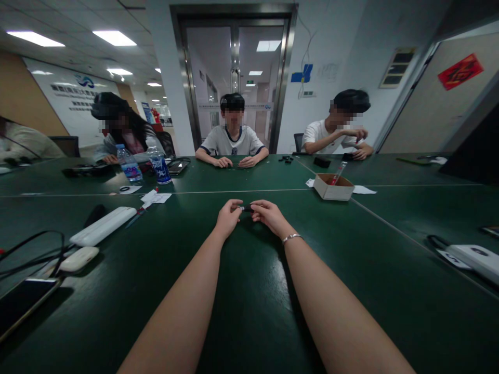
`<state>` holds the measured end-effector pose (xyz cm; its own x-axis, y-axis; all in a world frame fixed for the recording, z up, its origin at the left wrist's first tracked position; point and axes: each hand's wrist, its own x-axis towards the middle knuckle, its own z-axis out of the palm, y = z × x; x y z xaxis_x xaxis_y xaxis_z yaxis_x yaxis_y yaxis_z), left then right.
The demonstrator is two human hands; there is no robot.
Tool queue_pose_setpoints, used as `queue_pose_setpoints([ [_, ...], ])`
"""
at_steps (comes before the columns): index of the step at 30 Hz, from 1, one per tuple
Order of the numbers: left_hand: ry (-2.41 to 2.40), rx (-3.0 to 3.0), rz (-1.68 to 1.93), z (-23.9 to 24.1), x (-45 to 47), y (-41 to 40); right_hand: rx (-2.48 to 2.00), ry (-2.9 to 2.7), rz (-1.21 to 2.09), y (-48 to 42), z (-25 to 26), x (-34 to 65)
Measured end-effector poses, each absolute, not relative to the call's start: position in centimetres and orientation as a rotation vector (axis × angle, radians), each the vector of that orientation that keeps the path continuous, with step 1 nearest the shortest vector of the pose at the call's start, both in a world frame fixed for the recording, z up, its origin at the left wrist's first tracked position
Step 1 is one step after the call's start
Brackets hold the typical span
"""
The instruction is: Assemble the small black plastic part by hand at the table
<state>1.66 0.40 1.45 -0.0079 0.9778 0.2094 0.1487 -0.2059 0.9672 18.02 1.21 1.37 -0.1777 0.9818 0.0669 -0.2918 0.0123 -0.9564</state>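
Both my arms stretch forward over the dark green table (pixel 249 291). My left hand (pixel 228 217) and my right hand (pixel 267 214) meet at the table's middle, fingers pinched on a small dark object (pixel 245 209) held between them. What the small piece is I cannot make out. A thin bracelet sits on my right wrist.
A small cardboard box (pixel 333 187) with a red tube stands to the right, with white papers beside it. Left: a white case (pixel 102 225), white power bank (pixel 78 258), cables, phone (pixel 23 304), two water bottles (pixel 159 165). Three people sit across the table. White device (pixel 473 258) at right.
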Motion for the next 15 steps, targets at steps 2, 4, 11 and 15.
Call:
queue_pose_setpoints([
  [2, 1.219, 1.454, 1.327, 1.42, 1.68, 0.43, -0.859, -1.146, 1.437, 1.21, 1.34, 18.09],
  [4, 1.216, 1.442, 1.338, 1.5, 1.7, 0.43, -0.851, -1.164, 1.439, 1.18, 1.31, 18.18],
  [11, 1.241, 1.43, 1.256, 1.59, 1.41, 0.48, -0.809, -1.318, 1.428, 0.99, 1.32, 18.44],
  [15, 1.193, 1.477, 1.238, 1.5, 1.42, 0.41, -0.801, -1.388, 1.422, 0.97, 1.35, 18.49],
])
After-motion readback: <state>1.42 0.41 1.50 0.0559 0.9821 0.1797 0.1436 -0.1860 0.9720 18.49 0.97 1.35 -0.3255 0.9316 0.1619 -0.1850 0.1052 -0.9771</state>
